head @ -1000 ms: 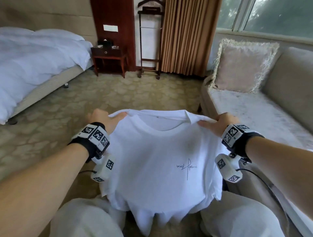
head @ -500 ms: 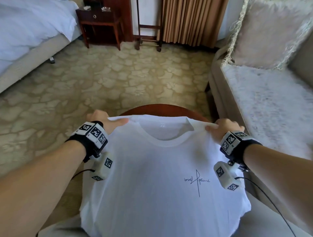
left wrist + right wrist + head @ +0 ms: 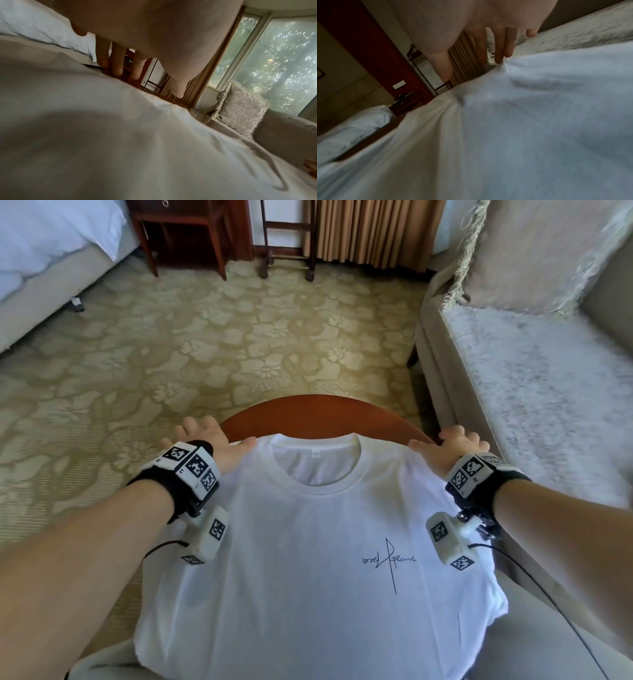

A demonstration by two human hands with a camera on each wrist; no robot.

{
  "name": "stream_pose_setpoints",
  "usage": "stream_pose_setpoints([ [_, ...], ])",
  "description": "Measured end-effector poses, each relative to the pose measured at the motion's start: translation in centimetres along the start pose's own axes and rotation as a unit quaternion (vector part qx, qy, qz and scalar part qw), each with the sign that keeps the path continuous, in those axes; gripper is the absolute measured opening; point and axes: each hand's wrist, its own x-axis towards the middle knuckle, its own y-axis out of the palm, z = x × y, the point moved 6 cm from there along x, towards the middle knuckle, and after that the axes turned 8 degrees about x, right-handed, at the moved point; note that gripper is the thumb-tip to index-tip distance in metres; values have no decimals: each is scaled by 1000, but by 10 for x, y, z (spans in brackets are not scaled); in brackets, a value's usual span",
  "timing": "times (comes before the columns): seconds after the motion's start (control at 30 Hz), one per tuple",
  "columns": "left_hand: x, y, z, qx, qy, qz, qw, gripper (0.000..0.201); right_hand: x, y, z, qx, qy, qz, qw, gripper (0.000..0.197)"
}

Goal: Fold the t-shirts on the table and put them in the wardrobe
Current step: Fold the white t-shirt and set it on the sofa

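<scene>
Nearest to me, my lap in pale trousers [image 3: 534, 642] sits under the lower part of the white t-shirt [image 3: 308, 542], which lies front up, its hem hanging over the near edge toward my knees. A small dark scribbled print [image 3: 388, 561] marks the chest on my right side. The shirt covers most of the round wooden desk [image 3: 322, 416]; only the far arc of reddish wood shows beyond the collar [image 3: 315, 460], which has a small label inside it.

My left hand [image 3: 209, 440] is at the shirt's left shoulder, thumb lying along the seam and fingers spread out past the cloth over the desk edge; the left wrist view shows those fingers straight, tips down at the fabric's edge. My right hand [image 3: 452, 446] is on the right shoulder, thumb pointing inward along the seam, fingers bent down over the far edge of the cloth; the right wrist view shows the fingertips [image 3: 503, 54] touching a small ridge of fabric. I cannot tell whether they pinch it or only press it.

Beyond the desk lies patterned carpet [image 3: 239, 337]. A sofa [image 3: 531, 378] with a fringed cushion [image 3: 534, 251] stands to the right, a bed [image 3: 44, 244] to the left, and a dark nightstand [image 3: 181, 231], a wooden stand [image 3: 287, 237] and curtains [image 3: 373, 231] along the far wall.
</scene>
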Motion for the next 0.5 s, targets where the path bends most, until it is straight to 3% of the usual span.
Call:
stream_pose_setpoints([
  [0.17, -55, -11, -52, -46, 96, 3, 994, 65, -23, -18, -55, 144, 127, 49, 980, 89],
  [0.27, -91, 3, -99, -128, 181, 50, 974, 56, -46, -14, -83, 190, 143, 138, 962, 67],
  [0.4, -136, 33, -150, -125, 245, 120, 954, 69, -85, -10, -100, 298, 130, 206, 923, 47],
  [0.5, -161, 47, -171, -67, 250, 132, 957, 84, -98, 16, -123, 364, 174, 248, 881, 60],
])
